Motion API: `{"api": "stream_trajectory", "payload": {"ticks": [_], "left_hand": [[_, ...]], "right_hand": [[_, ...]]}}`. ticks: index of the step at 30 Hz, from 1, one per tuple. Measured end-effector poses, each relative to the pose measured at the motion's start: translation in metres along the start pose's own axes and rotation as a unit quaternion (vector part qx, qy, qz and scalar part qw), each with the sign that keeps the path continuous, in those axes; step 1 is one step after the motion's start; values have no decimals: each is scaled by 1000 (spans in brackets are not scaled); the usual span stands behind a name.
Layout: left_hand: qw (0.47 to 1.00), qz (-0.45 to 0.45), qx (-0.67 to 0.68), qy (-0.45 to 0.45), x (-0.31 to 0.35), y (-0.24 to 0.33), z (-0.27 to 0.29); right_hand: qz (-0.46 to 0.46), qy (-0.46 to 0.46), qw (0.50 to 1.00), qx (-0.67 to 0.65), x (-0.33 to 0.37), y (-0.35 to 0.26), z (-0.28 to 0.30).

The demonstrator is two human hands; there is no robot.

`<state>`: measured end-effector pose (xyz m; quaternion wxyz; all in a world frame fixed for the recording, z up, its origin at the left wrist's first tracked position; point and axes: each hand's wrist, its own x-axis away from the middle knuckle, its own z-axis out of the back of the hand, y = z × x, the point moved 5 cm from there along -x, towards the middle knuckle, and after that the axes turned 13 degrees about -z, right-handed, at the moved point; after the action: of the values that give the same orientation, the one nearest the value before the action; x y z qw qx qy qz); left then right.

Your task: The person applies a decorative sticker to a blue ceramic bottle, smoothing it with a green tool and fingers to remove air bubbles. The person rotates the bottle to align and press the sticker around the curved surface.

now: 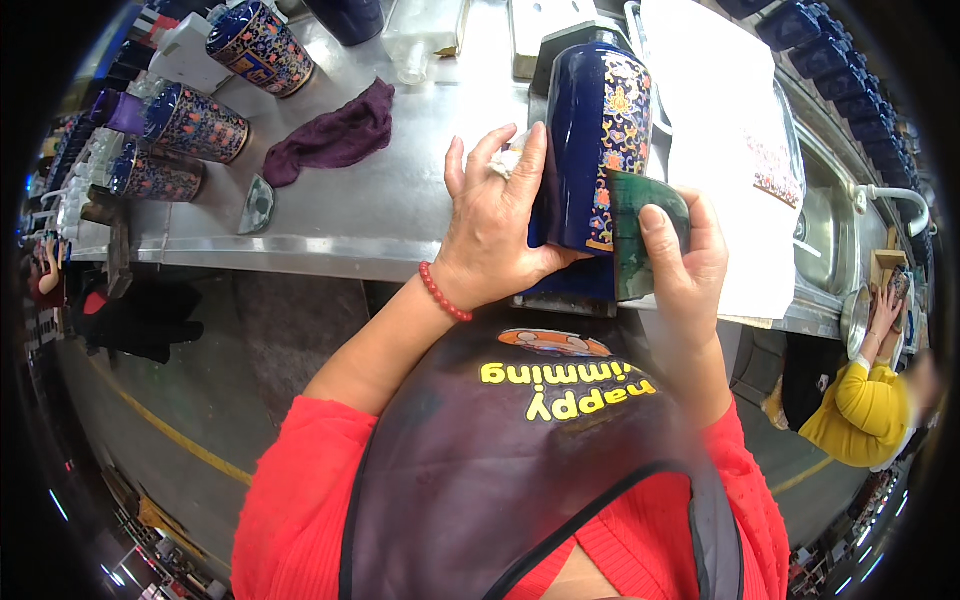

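A dark blue bottle [576, 140] lies on its side before me, neck pointing away, with a colourful floral decal [627, 115] along its right part. My left hand [488, 225] grips its left side near the base, thumb by the bottom end. A crumpled white wad [507, 160] is tucked among that hand's fingers. In my right hand [695, 262], pinched between thumb and fingers, is a flat green scraper [640, 235] with a rounded side. Its straight edge meets the decal near the base. The bottle's underside is hidden.
Several finished floral bottles [262, 50] stand at the left of the metal table [330, 215]. A purple cloth [335, 135] and another green scraper [257, 205] lie nearby. White sheets [710, 110] cover the right, beside a sink [822, 225]. Someone in yellow [860, 410] works at far right.
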<state>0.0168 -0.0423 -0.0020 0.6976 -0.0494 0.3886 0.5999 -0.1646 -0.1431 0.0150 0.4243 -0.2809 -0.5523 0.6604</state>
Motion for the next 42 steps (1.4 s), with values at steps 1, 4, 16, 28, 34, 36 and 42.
{"api": "stream_trajectory", "payload": {"ticks": [1, 4, 16, 28, 34, 36, 42], "left_hand": [[1000, -5, -9, -1, -2, 2, 3], [999, -1, -41, -23, -7, 9, 11], [996, -35, -82, -1, -13, 17, 19], [998, 2, -8, -62, 5, 1, 5], [994, -15, -84, -67, -8, 22, 7], [993, -45, -95, -45, -15, 24, 7], [994, -55, -91, -29, -13, 18, 2]], "right_hand": [[25, 3, 999, 35, 0, -8, -3], [78, 16, 990, 113, 0, -32, -8], [-23, 0, 990, -139, 3, 0, 29], [60, 235, 867, 435, -141, 42, 264], [-75, 129, 753, 641, -220, 80, 266], [-104, 125, 737, 656, -228, 79, 259], [-93, 80, 663, 739, -255, 83, 267]]}}
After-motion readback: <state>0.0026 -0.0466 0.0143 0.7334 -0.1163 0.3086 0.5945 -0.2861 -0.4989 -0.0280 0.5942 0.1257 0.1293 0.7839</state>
